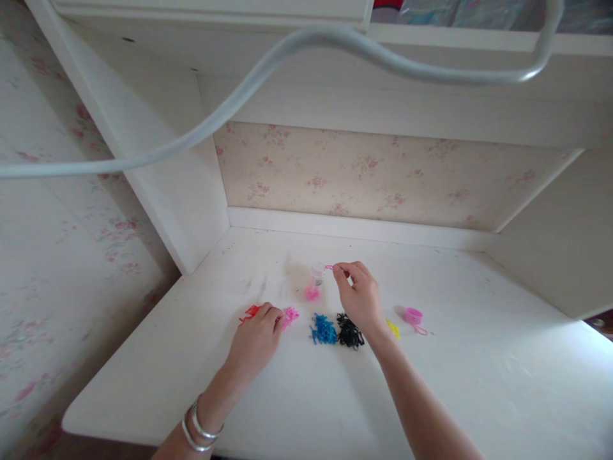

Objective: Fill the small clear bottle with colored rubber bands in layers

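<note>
My right hand (pixel 358 294) pinches a small pink rubber band (pixel 329 268) between thumb and fingertips. Just left of it stands a small clear container (pixel 318 273), with bright pink bands (pixel 312 293) at its near end. My left hand (pixel 258 332) is curled down on the table between a red pile of bands (pixel 249 312) and a light pink pile (pixel 290 317). Its fingertips are hidden, so what they hold does not show. Between the hands lie a blue pile (pixel 324 329) and a black pile (pixel 350 332). Yellow bands (pixel 393 328) are partly covered by my right wrist.
A pink ring-shaped piece with a loop (pixel 412 315) lies on the white desk (pixel 479 358), right of my right hand. A thick pale cable or tube (pixel 330 37) crosses high in front. Side panels and an overhead shelf (pixel 407 108) enclose the desk.
</note>
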{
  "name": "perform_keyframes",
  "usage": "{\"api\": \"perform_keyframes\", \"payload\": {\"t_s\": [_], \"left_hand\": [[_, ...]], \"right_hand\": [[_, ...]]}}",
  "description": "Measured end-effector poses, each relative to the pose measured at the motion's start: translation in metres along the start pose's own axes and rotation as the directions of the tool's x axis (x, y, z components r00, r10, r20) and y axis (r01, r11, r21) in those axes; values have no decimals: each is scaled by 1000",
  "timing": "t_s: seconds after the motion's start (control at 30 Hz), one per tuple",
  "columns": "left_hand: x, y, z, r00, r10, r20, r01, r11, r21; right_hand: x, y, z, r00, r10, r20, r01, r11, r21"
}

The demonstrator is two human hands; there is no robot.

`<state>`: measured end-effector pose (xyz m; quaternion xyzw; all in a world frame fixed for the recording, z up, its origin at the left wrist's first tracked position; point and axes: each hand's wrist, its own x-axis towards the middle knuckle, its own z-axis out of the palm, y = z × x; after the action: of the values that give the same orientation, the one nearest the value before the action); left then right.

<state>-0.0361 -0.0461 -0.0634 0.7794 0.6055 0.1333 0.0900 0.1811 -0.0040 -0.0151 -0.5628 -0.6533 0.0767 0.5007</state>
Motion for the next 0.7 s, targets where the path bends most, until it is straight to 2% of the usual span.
{"api": "perform_keyframes", "payload": {"t_s": [0.2,0.4,0.57,0.7], "left_hand": [[-1,-1,-1,1000,-2,-14,2,1000,-23],[-1,-1,-2,998,-10,-58,7,999,-47],[-1,-1,-1,995,-8,-95,-1,995,-99],[0,2,0,992,-1,-129,-16,992,-126]], "right_hand": [[13,7,14,994,-83,70,89,992,-87],[10,9,17,993,-90,79,99,987,-123],[-9,9,12,996,-61,64,66,995,-77],[-40,10,12,992,-25,121,28,999,-22]]}}
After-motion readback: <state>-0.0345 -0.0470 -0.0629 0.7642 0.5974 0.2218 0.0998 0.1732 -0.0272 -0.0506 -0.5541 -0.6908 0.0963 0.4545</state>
